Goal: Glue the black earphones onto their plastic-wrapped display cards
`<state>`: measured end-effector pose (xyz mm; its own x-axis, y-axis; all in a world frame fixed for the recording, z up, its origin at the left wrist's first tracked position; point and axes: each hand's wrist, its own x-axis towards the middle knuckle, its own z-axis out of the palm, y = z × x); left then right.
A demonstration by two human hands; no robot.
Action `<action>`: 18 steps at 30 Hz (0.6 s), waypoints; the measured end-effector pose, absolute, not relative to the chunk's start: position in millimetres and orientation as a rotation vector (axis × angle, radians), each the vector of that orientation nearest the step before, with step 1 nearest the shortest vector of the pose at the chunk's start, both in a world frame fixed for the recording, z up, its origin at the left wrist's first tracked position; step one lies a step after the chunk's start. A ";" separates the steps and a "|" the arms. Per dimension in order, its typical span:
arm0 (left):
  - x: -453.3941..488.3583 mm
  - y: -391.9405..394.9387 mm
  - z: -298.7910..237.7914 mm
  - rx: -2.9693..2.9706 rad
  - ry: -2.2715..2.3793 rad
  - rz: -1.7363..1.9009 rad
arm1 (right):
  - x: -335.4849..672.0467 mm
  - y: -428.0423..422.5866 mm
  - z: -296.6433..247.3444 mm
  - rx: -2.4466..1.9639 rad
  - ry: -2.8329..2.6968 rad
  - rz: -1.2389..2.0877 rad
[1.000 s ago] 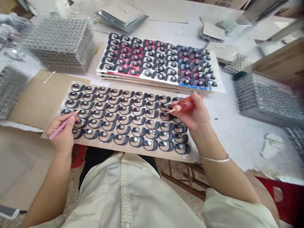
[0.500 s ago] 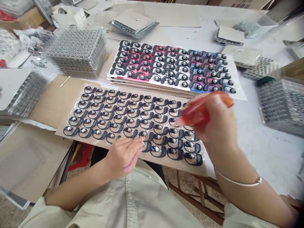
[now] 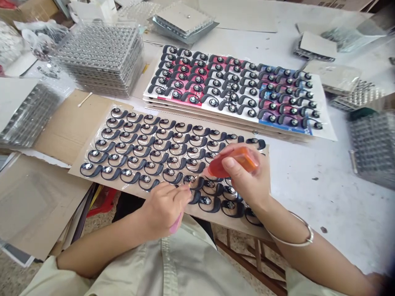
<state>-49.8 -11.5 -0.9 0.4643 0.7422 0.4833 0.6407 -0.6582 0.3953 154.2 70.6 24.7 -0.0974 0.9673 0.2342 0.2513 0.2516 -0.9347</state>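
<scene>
My right hand [image 3: 248, 176] is wrapped round a red-orange squeeze bottle [image 3: 233, 162]. The bottle lies tilted, its pale nozzle pointing left over the near board. My left hand [image 3: 168, 209] pinches a slim tool with a pink end [image 3: 175, 224]; its tip is close to a black curved piece [image 3: 189, 179] bearing a shiny round stone. Rows of such pieces cover the plastic-wrapped cardboard [image 3: 75, 166] in front of me. The right hand and bottle hide some pieces on the right side.
Behind lies a stack of printed boards [image 3: 327, 127] with more black pieces. Stacked clear trays of stones [image 3: 98, 57] stand at the back left, and other trays [image 3: 370, 144] at the right. A cotton swab [image 3: 84, 100] rests on cardboard at the left.
My right hand has brought the bottle left and down, nearer to my left hand. My left hand has shifted slightly, still pinching the pink-ended tool. The view has shifted a little.
</scene>
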 end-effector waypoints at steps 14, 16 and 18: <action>-31.9 -21.2 5.5 2.918 1.299 0.764 | 137.7 65.4 18.0 -1.108 -1.783 0.857; -31.8 -21.0 6.1 2.916 1.288 0.784 | 137.3 65.8 17.9 -1.105 -1.761 0.870; -31.7 -20.9 6.7 2.916 1.279 0.797 | 137.0 66.2 18.1 -1.112 -1.743 0.884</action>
<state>-31.7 -20.9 6.7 0.5805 0.6547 0.4841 0.7228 -0.6881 0.0638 137.0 66.2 18.1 -0.2293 0.9300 0.2874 0.3173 0.3505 -0.8812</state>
